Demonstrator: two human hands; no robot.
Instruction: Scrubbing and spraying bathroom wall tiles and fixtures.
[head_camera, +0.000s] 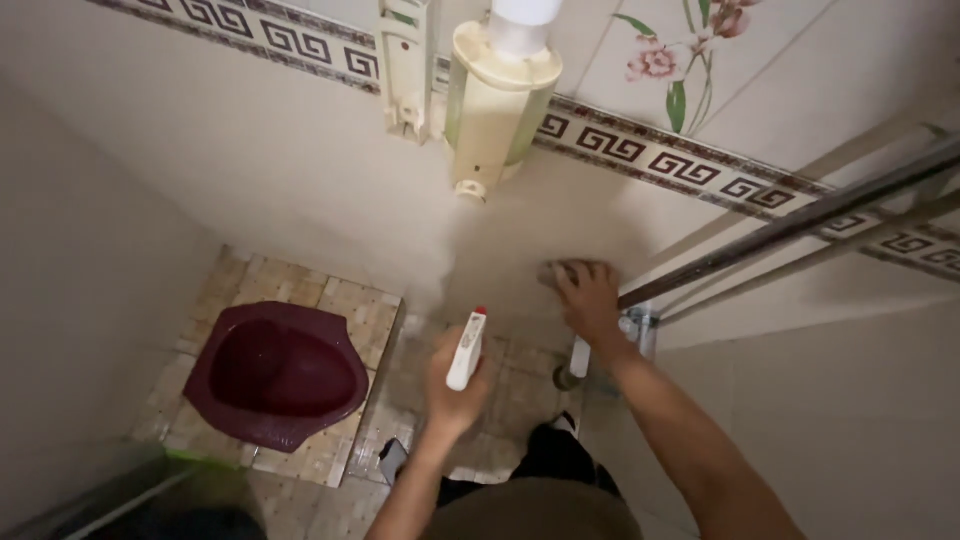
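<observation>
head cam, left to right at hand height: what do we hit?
Dark red squat toilet pan → left hand holding a white spray bottle with a red tip → right hand pressing a cloth to the wall tiles → metal rails running off to the right.

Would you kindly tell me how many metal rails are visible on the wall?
2: the upper rail and the lower rail, slanting side by side along the right wall, right of the right hand. Their far ends run out of view.
</observation>
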